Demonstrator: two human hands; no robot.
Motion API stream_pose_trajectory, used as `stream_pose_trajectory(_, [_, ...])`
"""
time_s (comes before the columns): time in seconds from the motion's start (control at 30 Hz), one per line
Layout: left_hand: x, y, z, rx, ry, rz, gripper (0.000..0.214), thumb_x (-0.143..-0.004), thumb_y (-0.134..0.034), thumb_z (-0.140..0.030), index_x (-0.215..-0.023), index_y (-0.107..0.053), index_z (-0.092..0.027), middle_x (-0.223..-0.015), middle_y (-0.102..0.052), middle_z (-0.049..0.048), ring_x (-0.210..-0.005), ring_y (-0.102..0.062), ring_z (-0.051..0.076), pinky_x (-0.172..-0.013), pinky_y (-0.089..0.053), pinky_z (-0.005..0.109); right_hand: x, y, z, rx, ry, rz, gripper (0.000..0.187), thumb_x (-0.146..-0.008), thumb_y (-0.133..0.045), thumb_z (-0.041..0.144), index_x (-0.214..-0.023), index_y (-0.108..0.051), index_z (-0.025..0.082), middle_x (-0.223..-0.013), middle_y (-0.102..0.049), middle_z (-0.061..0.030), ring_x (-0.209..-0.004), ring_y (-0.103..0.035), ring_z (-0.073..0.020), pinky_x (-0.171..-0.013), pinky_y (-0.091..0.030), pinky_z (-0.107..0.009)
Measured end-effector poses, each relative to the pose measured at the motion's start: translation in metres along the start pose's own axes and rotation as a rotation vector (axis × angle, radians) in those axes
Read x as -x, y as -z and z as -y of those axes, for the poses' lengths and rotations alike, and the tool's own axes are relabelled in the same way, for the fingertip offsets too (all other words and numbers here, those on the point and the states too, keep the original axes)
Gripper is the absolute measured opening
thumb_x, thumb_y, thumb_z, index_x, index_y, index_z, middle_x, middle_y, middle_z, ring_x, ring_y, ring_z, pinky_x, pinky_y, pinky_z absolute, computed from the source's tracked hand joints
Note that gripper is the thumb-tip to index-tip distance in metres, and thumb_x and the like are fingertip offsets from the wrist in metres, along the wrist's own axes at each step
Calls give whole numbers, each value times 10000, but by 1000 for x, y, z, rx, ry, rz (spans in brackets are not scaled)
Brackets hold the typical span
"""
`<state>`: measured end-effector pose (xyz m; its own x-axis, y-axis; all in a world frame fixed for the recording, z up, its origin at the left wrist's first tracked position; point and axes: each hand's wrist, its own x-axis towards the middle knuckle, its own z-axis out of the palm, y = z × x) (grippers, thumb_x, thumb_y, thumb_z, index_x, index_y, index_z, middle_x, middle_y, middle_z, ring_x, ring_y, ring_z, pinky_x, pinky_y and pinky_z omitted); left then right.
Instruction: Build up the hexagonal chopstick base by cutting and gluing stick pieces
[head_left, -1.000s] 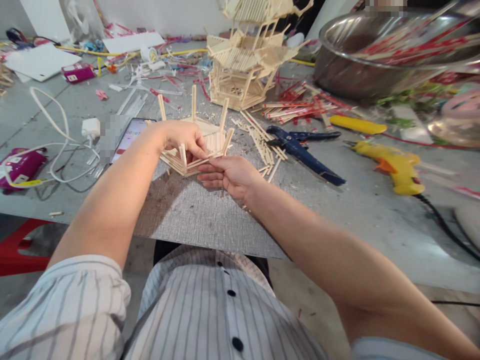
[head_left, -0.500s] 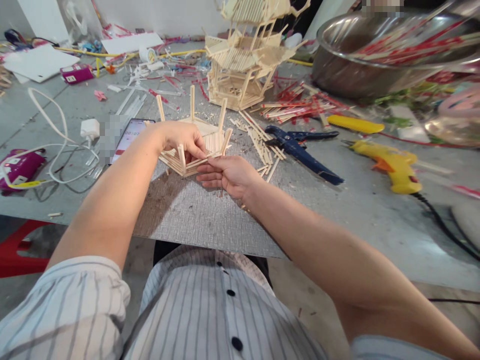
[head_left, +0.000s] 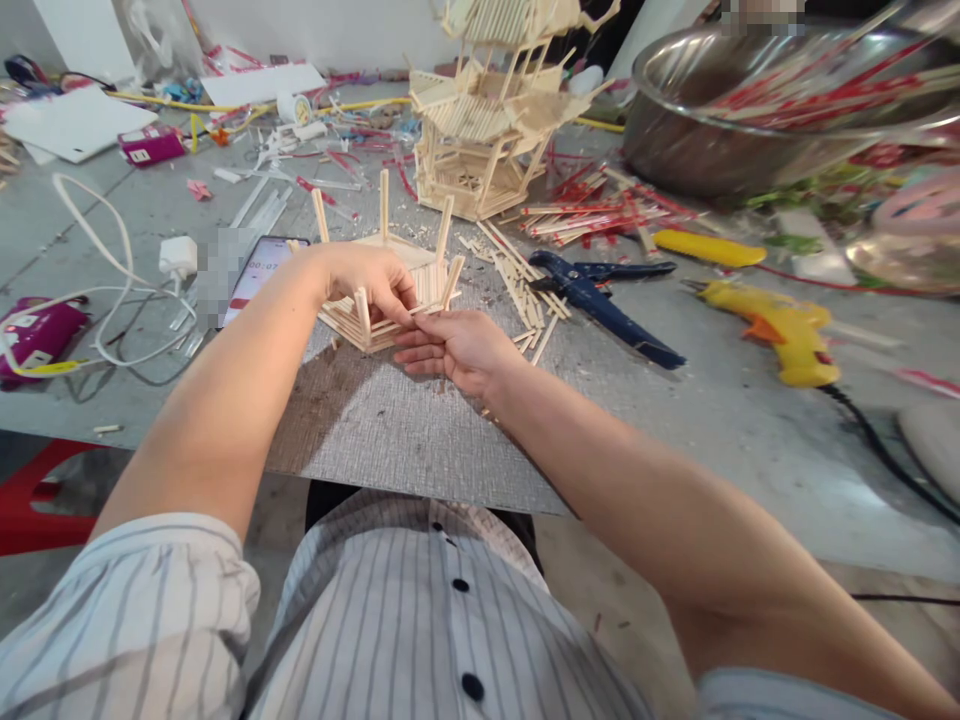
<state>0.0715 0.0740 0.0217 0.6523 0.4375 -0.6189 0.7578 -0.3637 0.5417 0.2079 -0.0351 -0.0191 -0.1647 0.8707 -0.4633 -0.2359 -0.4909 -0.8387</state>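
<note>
A small many-sided frame of pale wooden sticks (head_left: 349, 326) with upright posts lies on the table in front of me. My left hand (head_left: 371, 275) reaches over it from the left, fingers bent down and pinching a stick along its near side. From the right, my right hand (head_left: 457, 350) pinches with thumb and forefinger at the same near edge, its other fingers loosely extended below. The fingertips of both hands nearly meet there, and the stick between them is mostly covered. Behind stands a taller tiered stick pavilion (head_left: 480, 110).
Loose cut sticks (head_left: 521, 285), a blue cutter (head_left: 607, 305) and a yellow glue gun (head_left: 787, 330) lie to the right. A large metal bowl (head_left: 675, 150) holds red-wrapped sticks. Left are a phone (head_left: 259, 270) and a white charger (head_left: 178, 257) with its cable.
The fingers of my left hand have shifted very slightly at the near edge of the frame. Otherwise both hands stay in nearly the same place.
</note>
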Motion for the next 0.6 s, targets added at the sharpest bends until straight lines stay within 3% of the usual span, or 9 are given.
stream_pose_trajectory(0.17, [1, -1, -3, -27, -33, 17, 389, -647, -632, -434, -906, -644, -144, -625, -568, -10, -603, -523, 108, -598, -394, 225, 2, 1, 5, 157, -9, 10, 213, -901, -448, 200, -725, -551, 138, -560, -639, -17, -464, -610, -110, -452, -490, -215])
stream_pose_trajectory(0.3, [3, -2, -5, -18, -44, 19, 355, -661, -625, -444, -871, -655, -160, -622, -580, -1, -619, -534, 124, -615, -398, 240, 8, 13, 23, 580, 77, 40, 239, -856, -530, 238, -641, -580, 147, -525, -633, -35, -359, -535, -96, -377, -414, -218])
stream_pose_trajectory(0.37, [2, -2, -5, -19, -43, 26, 331, -668, -619, -443, -844, -660, -166, -603, -577, 1, -621, -537, 132, -621, -396, 247, 8, 25, 36, 764, 209, -49, 233, -837, -555, 235, -624, -598, 151, -496, -613, -27, -336, -497, -89, -383, -393, -231])
stream_pose_trajectory(0.43, [1, -2, -5, -21, -45, 37, 305, -669, -620, -439, -812, -658, -172, -585, -571, -6, -613, -538, 130, -617, -388, 243, 3, 41, 50, 863, 347, -227, 220, -820, -577, 224, -613, -602, 156, -477, -586, -11, -329, -462, -77, -416, -399, -244])
stream_pose_trajectory(0.6, [1, 0, -7, -102, -19, -6, 321, -646, -629, -438, -816, -658, -167, -605, -598, -17, -647, -543, 130, -650, -379, 232, -37, 80, 75, 751, 405, -447, 175, -835, -538, 186, -660, -538, 182, -580, -588, 2, -404, -497, -72, -447, -428, -229])
